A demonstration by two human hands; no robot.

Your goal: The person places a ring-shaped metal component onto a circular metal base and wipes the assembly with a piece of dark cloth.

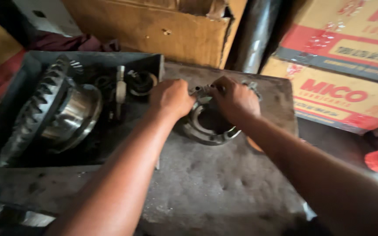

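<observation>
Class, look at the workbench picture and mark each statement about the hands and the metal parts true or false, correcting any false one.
1. Both hands rest on the ring-shaped metal housing. True: the left hand and right hand grip its top edge.
2. The large toothed gear lies on the bare bench. False: it sits inside the dark tray on the left.
3. Cardboard boxes stand behind the bench. True.
4. The right hand holds a hammer. False: no hammer shows; both hands are on the housing.
5. The housing is inside the tray. False: it sits on the bench, right of the tray.
</observation>
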